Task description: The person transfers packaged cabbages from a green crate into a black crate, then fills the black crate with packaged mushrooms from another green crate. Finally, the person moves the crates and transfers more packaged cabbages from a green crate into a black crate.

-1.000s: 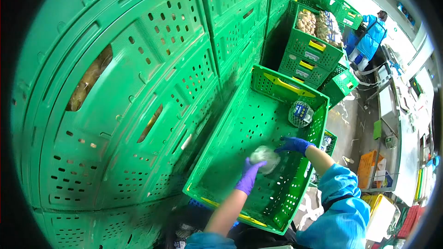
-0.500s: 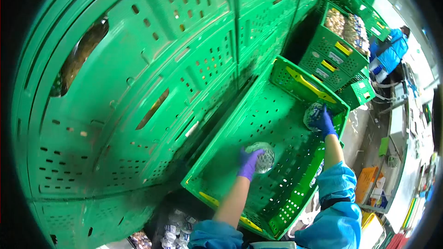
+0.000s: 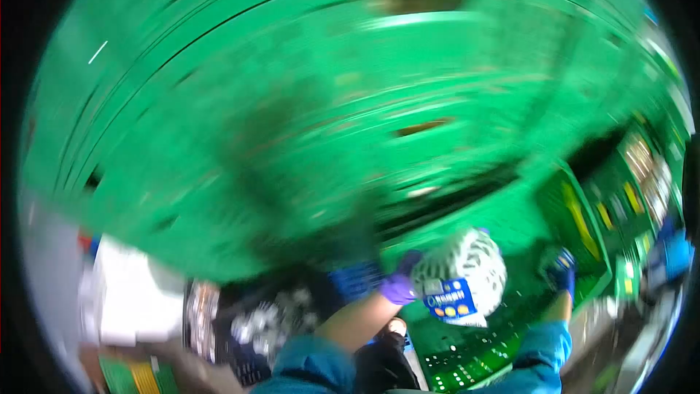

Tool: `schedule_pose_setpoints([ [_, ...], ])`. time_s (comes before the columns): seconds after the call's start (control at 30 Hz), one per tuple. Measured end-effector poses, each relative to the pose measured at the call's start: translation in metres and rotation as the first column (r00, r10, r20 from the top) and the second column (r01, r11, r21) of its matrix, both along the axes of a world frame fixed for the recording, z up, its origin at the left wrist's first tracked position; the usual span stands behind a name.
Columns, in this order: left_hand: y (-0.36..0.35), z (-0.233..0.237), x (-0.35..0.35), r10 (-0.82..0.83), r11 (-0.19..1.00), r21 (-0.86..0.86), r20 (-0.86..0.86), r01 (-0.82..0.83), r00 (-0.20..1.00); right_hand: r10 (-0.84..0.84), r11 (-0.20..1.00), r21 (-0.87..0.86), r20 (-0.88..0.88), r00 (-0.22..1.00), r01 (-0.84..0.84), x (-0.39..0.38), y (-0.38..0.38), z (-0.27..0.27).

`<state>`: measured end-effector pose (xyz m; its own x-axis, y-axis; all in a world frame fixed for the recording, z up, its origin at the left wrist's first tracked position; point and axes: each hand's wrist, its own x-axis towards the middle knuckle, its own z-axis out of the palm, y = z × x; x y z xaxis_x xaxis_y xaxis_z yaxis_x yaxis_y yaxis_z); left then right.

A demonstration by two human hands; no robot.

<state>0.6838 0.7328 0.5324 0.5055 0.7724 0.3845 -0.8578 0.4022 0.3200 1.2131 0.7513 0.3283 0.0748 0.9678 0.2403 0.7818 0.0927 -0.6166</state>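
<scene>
In the head view, the landmark is a large green crate (image 3: 525, 299) at the lower right, with a yellow handle (image 3: 580, 215) at its far end. The left hand (image 3: 402, 279), in a purple glove, is over the crate's left part with its fingers closed around a package in white netting (image 3: 467, 270); a blue printed label (image 3: 450, 299) on that package faces the camera. The right hand (image 3: 564, 277), in a darker blue glove, reaches into the crate by its far end, at a second netted package (image 3: 548, 266); blur hides whether those fingers are gripping it or only resting against it. Both arms wear blue sleeves (image 3: 541, 354). Behind the crate rises a wall of stacked green crates (image 3: 306, 95), badly smeared by motion. Left of the crate are a blue perforated container (image 3: 356, 279), a dark container (image 3: 324, 303) with whitish packages (image 3: 273, 325), too blurred to count, and, farther out, a white box (image 3: 138, 292). Beyond the crate's far end stand more green crates with yellow handles (image 3: 633, 197).
</scene>
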Motion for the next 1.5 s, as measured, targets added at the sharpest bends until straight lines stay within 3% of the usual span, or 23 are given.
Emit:
schedule_pose_setpoints([
  [0.03, -0.017, 0.013, -0.018, 0.143, 0.977, 0.168, -0.045, -0.134, 0.989, -0.079, 0.997, -0.003, -0.073, 0.994, 0.079, -0.008, 0.001, -0.002],
  [0.07, -0.031, 0.022, -0.034, 0.289, 0.915, 0.316, -0.083, -0.25, 0.954, 0.25, 0.877, 0.205, 0.579, 0.776, -0.435, 0.023, 0.014, -0.018],
  [0.1, -0.062, 0.006, -0.06, 0.141, 0.987, 0.092, -0.088, -0.133, 0.986, 0.414, 0.809, 0.034, 0.676, 0.61, -0.587, 0.02, 0.023, -0.008],
  [0.13, -0.092, -0.009, -0.086, 0.012, 0.984, -0.175, -0.026, -0.017, 1.0, 0.403, 0.915, 0.01, 0.054, 0.914, -0.404, 0.007, 0.028, -0.016],
  [0.2, -0.161, -0.085, -0.146, 0.127, 0.881, -0.432, -0.177, -0.193, 0.976, -0.5, 0.742, -0.671, -0.532, 0.683, 0.021, -0.017, 0.03, -0.004],
  [0.33, -0.339, -0.126, -0.261, 0.302, 0.803, -0.066, -0.812, -0.593, 0.499, -0.157, 0.974, -0.218, -0.471, 0.868, 0.058, -0.08, 0.006, 0.078],
  [0.4, -0.424, -0.221, -0.322, 0.33, 0.696, -0.152, -0.8, -0.701, 0.501, -0.059, 0.998, -0.056, -0.447, 0.892, 0.037, -0.135, -0.048, 0.147],
  [0.43, -0.458, -0.239, -0.352, 0.29, 0.567, -0.479, -0.645, -0.67, 0.707, -0.024, 1.0, -0.009, -0.449, 0.893, 0.022, -0.165, -0.085, 0.172],
  [0.5, -0.499, -0.231, -0.404, 0.4, 0.696, -0.651, 0.003, -0.302, 0.916, 0.024, 0.999, 0.041, -0.472, 0.881, -0.005, -0.238, -0.169, 0.214],
  [0.57, -0.554, -0.271, -0.453, 0.546, 0.323, -0.748, -0.354, -0.58, 0.76, 0.045, 0.999, 0.014, -0.529, 0.847, -0.044, -0.308, -0.25, 0.228],
  [0.77, -0.64, -0.474, -0.55, 0.573, 0.038, -0.354, -0.758, -0.935, 0.311, -0.174, 0.798, -0.488, -0.748, 0.64, -0.353, -0.513, -0.426, 0.129],
  [0.83, -0.626, -0.506, -0.561, 0.691, -0.028, -0.52, -0.627, -0.854, 0.359, -0.286, 0.631, -0.616, -0.75, 0.596, -0.472, -0.584, -0.466, 0.078],
  [0.9, -0.62, -0.544, -0.565, 0.554, -0.011, -0.162, -0.823, -0.987, 0.129, -0.363, 0.428, -0.687, -0.726, 0.585, -0.587, -0.647, -0.493, 0.028],
  [0.97, -0.605, -0.556, -0.576, 0.846, -0.022, -0.695, -0.396, -0.719, 0.357, -0.345, 0.254, -0.685, -0.724, 0.598, -0.683, -0.71, -0.508, -0.014],
  [1.1, -0.602, -0.572, -0.585, 0.861, -0.044, -0.735, -0.371, -0.677, 0.348, 0.449, 0.191, -0.479, -0.733, 0.511, -0.856, -0.824, -0.519, -0.132],
  [1.13, -0.603, -0.539, -0.583, 0.832, -0.075, -0.759, -0.405, -0.647, 0.379, 0.705, 0.173, -0.419, -0.58, 0.409, -0.891, -0.845, -0.522, -0.18],
  [1.17, -0.598, -0.51, -0.583, 0.806, -0.099, -0.778, -0.429, -0.621, 0.409, 0.379, 0.291, -0.554, -0.682, 0.626, -0.78, -0.884, -0.538, -0.188],
  [1.23, -0.592, -0.487, -0.582, 0.802, -0.038, -0.781, -0.396, -0.623, 0.447, 0.554, 0.306, -0.537, -0.57, 0.606, -0.786, -0.919, -0.545, -0.224],
  [1.27, -0.58, -0.477, -0.58, 0.424, -0.297, -0.555, -0.806, -0.777, 0.413, 0.574, 0.24, -0.573, -0.567, 0.591, -0.783, -0.938, -0.544, -0.207],
  [1.37, -0.581, -0.517, -0.587, -0.266, -0.402, -0.133, -0.93, -0.906, 0.255, 0.644, 0.29, -0.534, -0.505, 0.575, -0.794, -0.952, -0.573, -0.234],
  [1.4, -0.586, -0.527, -0.587, -0.58, 0.332, 0.072, -0.771, -0.94, -0.264, 0.692, 0.341, -0.463, -0.466, 0.552, -0.818, -0.962, -0.58, -0.221],
  [1.43, -0.59, -0.536, -0.583, -0.556, 0.68, 0.029, -0.632, -0.733, -0.54, 0.683, 0.352, -0.462, -0.467, 0.561, -0.814, -0.97, -0.592, -0.23],
  [1.5, -0.606, -0.578, -0.564, -0.289, 0.93, 0.15, -0.26, -0.334, -0.921, 0.753, 0.428, -0.524, -0.244, 0.612, -0.736, -0.98, -0.612, -0.258],
])
